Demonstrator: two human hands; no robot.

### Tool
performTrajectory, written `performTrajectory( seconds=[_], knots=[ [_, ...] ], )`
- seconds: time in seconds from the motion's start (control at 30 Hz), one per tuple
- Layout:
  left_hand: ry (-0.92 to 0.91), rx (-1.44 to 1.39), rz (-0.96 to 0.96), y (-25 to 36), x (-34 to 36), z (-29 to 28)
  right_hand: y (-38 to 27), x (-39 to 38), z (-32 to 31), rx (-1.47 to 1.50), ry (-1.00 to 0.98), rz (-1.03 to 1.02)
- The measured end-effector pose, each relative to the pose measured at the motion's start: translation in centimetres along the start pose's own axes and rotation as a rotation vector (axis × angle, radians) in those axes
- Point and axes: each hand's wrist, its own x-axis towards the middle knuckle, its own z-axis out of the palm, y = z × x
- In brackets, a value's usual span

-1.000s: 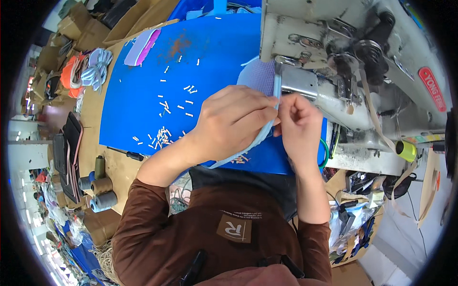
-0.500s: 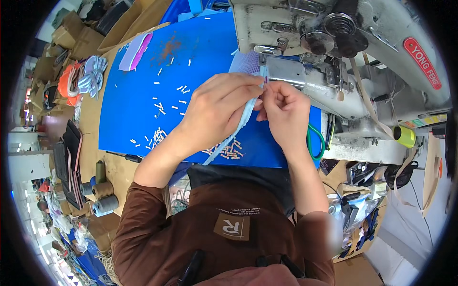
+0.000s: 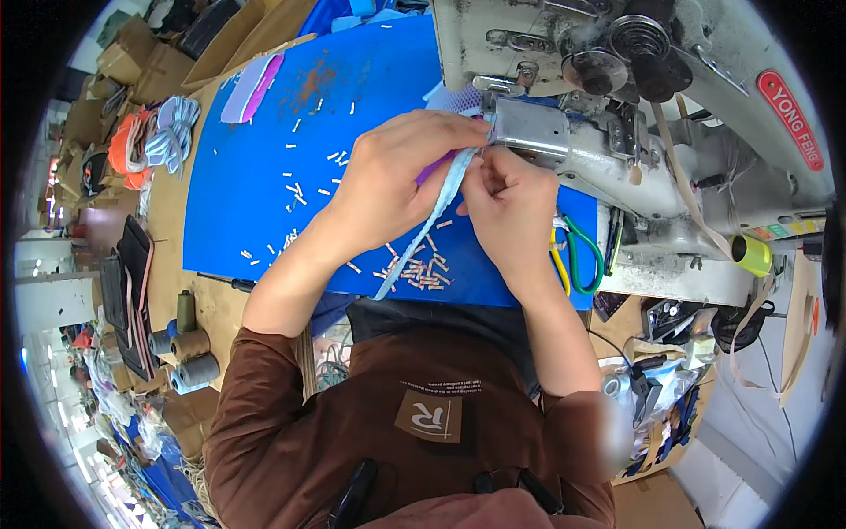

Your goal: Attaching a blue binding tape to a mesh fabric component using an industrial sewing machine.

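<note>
A purple and pale-blue mesh fabric piece (image 3: 454,99) lies at the tip of the sewing machine's metal arm (image 3: 530,128). My left hand (image 3: 388,181) is closed over this fabric, thumb beneath and fingers on top. From between my hands a light blue binding strip (image 3: 438,210) hangs down toward the table's near edge. My right hand (image 3: 513,198) is pinched beside the strip's upper end, just below the machine arm. Whatever sits between its fingertips is too small and covered to make out.
Several small folded labels (image 3: 427,271) are scattered over the blue table sheet (image 3: 238,189). Green-and-yellow-handled scissors (image 3: 582,256) lie right of my right hand. A grey and purple fabric piece (image 3: 253,90) lies far left, thread spools (image 3: 189,346) near left. The machine head (image 3: 608,53) overhangs the right.
My right hand has shifted left and slightly down, uncovering the scissors' yellow handle. My left hand has moved slightly up, and purple fabric now shows beneath it. The strip has swung a little left.
</note>
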Motion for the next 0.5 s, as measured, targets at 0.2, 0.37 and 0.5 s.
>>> performTrajectory(
  seconds=[0.2,0.37,0.5],
  knots=[
    [0.009,-0.051,-0.072,-0.1,-0.2,-0.4,-0.2,0.1,0.3,-0.174,0.001,-0.076],
    [0.027,-0.117,-0.106,-0.6,-0.2,-0.3,1.7,-0.2,1.9,-0.387,-0.003,-0.154],
    [0.002,-0.012,0.061,-1.0,-0.3,-0.3,2.0,-0.2,1.5,-0.217,-0.047,-0.175]
  ],
)
